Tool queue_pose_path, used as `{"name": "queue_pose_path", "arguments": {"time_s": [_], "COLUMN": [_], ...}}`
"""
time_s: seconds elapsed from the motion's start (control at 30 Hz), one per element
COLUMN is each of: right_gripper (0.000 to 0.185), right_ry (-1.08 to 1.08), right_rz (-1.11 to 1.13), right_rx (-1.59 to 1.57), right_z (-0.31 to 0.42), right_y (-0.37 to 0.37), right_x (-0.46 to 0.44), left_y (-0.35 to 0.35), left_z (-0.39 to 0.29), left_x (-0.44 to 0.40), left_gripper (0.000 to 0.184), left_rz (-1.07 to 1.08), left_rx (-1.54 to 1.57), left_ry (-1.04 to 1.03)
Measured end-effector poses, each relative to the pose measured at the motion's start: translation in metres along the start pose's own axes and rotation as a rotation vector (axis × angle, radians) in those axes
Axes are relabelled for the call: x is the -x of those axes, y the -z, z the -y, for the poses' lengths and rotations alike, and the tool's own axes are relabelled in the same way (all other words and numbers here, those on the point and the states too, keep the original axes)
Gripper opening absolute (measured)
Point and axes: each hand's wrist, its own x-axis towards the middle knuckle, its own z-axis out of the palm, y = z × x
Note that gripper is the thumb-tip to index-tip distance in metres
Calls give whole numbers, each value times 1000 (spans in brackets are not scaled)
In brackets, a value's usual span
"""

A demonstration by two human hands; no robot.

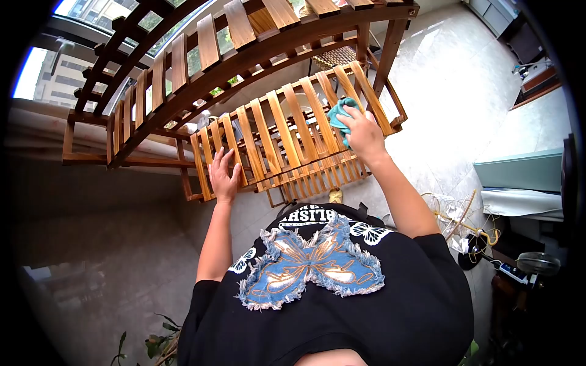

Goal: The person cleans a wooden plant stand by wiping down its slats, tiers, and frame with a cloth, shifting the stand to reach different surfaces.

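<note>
A slatted wooden shelf (283, 131) stands in front of me, below a higher slatted shelf (208, 41) of the same rack. My right hand (362, 132) presses a teal cloth (339, 118) onto slats near the right end of the lower shelf, its fingers bent over the cloth. Toward the left end, my left hand (224, 175) rests on the slats with its fingers apart and holds nothing. Part of the cloth is hidden beneath my right hand.
Further slatted tiers (317, 178) show under the shelf. A window (67, 76) is behind the rack at the left. At the right are a teal-edged box (519, 177), a wire tangle (455, 213) and a small fan (538, 263). Plant leaves (160, 344) stand at the bottom left.
</note>
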Motion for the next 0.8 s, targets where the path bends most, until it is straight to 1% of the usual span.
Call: {"name": "queue_pose_path", "arguments": {"time_s": [0.03, 0.07, 0.1, 0.17, 0.23, 0.3, 0.33, 0.37, 0.47, 0.5, 0.57, 0.7, 0.8], "right_gripper": [44, 44, 44, 41, 39, 39, 44, 44, 46, 47, 48, 48, 48], "right_ry": [30, 62, 60, 50, 36, -9, -13, -30, 1, 21, 23, 11, 5], "right_rz": [-68, -134, -136, -213, -257, -244, -206, -179, -158, -179, -168, -194, -206], "right_rx": [-3, -4, -6, -213, -242, -315, -321, -305, -344, -336, -357, -345, -326], "right_z": [-1, -5, 14, -1, -2, -2, 4, 6, 4, 3, 4, 3, 7], "right_y": [-2, -5, -23, -28, -29, -31, -33, -29, -23, -25, -32, -37, -41], "right_x": [7, 12, 11, 8, 5, 6, 5, 6, 8, 7, 7, 9, 8], "left_y": [-8, -19, -18, -42, -62, -85, -100, -111, -136, -138, -140, -145, -146], "left_z": [-1, -4, 5, -36, -74, -97, -93, -94, -103, -108, -108, -102, -97], "left_x": [-12, -24, -41, -83, -126, -161, -178, -191, -208, -207, -210, -214, -215], "left_gripper": [26, 24, 22, 25, 30, 36, 34, 32, 27, 24, 17, 12, 14], "left_rz": [-73, -80, -82, -10, 110, 110, 131, 159, 89, 80, -3, 41, 59], "left_rx": [14, 199, 385, 739, 1119, 1263, 1285, 1350, 1438, 1412, 1358, 1455, 1438], "left_ry": [63, 202, 340, 363, 584, 690, 699, 708, 811, 797, 815, 864, 817]}}
